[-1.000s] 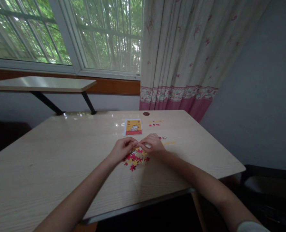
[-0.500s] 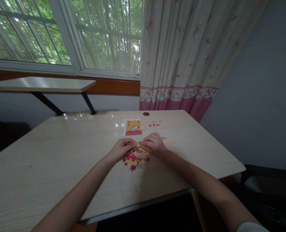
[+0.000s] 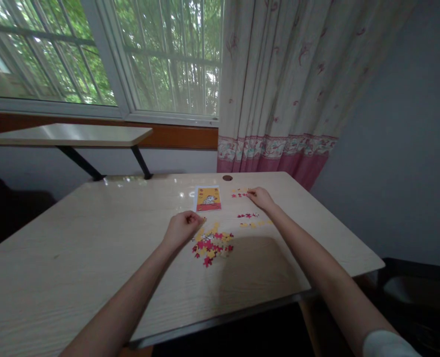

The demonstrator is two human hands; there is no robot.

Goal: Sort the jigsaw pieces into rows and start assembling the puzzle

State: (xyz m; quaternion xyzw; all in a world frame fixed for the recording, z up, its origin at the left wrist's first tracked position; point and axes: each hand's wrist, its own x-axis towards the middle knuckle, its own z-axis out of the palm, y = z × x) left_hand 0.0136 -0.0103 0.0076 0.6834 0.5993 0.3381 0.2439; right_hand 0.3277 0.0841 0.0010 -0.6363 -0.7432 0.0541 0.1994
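Note:
My left hand [image 3: 183,229] is closed in a pinch on a small yellowish puzzle piece [image 3: 204,218], above the left rim of the loose pile. That pile of puzzle pieces [image 3: 214,244], red, yellow and white, lies flat on the table. Farther back, my right hand [image 3: 261,198] has its fingertips pinched together at the right end of a short row of red pieces [image 3: 238,195]. A piece seems to be at those fingertips, mostly covered by them. Closer to me lie a row of red and white pieces [image 3: 248,215] and a row of yellow pieces [image 3: 255,224].
A picture card [image 3: 208,199] showing a white animal on yellow and red lies behind the pile. A round cable hole [image 3: 227,178] sits near the table's [image 3: 93,258] back edge. At the back left a raised shelf [image 3: 71,134] stands on dark legs. A curtain [image 3: 275,99] hangs behind.
My right hand has left my left hand over the pile and moved back and right to the red row. My left hand has shifted slightly left, still pinching. The red and white row is now uncovered.

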